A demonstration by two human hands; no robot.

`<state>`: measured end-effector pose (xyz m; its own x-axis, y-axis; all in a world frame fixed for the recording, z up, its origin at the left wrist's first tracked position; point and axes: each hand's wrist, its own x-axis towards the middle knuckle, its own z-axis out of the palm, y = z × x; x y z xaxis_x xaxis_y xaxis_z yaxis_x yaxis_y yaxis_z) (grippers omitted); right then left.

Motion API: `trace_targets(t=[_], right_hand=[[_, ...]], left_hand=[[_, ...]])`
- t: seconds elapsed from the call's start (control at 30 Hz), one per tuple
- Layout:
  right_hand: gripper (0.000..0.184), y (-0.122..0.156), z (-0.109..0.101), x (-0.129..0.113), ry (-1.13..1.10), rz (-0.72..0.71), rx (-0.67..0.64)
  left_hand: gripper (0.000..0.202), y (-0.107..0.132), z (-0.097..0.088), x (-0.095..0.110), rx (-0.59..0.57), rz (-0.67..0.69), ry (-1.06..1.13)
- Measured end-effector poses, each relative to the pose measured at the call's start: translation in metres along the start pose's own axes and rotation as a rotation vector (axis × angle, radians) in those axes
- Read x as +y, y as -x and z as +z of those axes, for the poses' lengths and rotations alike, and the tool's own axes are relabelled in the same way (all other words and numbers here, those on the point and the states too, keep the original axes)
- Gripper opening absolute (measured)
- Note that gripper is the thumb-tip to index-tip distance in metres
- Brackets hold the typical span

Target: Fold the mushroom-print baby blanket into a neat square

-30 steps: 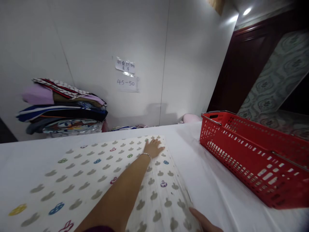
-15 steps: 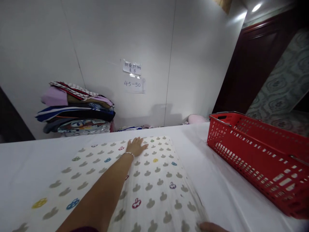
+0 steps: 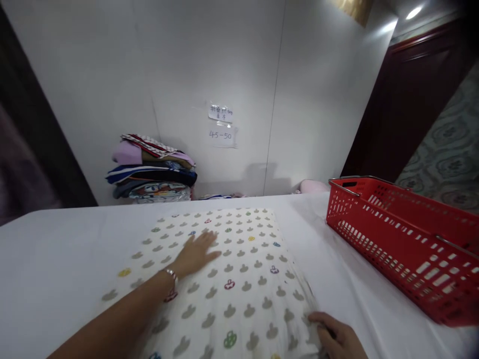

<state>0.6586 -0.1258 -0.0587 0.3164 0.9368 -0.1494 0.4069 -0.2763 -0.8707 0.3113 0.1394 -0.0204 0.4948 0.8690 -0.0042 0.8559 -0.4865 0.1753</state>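
Cloth (image 3: 239, 271) under left hand (image 3: 195, 256); edge (image 3: 304, 287) at right hand (image 3: 339, 335)

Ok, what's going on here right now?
A person's left hand is spread open over a white cloth printed with grey and coloured motifs; blur hides whether it touches. The right hand touches the cloth's near right edge. The cloth lies flat on a white-covered table, with a red perforated plastic basket to its right.
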Motion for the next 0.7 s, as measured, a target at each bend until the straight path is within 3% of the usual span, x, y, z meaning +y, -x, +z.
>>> trace_targets(t=[0.07, 0.13, 0.33, 0.43, 0.6, 0.7], right_hand=[[0.039, 0.002, -0.001, -0.005, 0.007, -0.036, 0.031], [0.04, 0.005, -0.002, -0.009, -0.001, -0.039, 0.057], [0.043, 0.009, -0.004, -0.017, 0.029, -0.044, 0.04], [0.043, 0.009, -0.004, -0.017, 0.023, -0.042, 0.035], [0.044, 0.009, -0.004, -0.017, -0.007, -0.043, 0.065], [0.045, 0.009, -0.005, -0.018, -0.009, -0.057, 0.081]], left_hand=[[0.063, 0.009, -0.012, -0.015, -0.001, -0.191, -0.048], [0.06, 0.02, -0.021, -0.022, -0.01, -0.296, -0.081], [0.064, 0.095, -0.014, -0.022, 0.035, -0.132, -0.029], [0.06, 0.132, -0.012, -0.039, 0.045, -0.312, -0.049], [0.056, 0.171, -0.026, -0.065, 0.09, -0.629, -0.093], [0.053, 0.192, -0.03, -0.051, 0.153, -0.574, -0.082]])
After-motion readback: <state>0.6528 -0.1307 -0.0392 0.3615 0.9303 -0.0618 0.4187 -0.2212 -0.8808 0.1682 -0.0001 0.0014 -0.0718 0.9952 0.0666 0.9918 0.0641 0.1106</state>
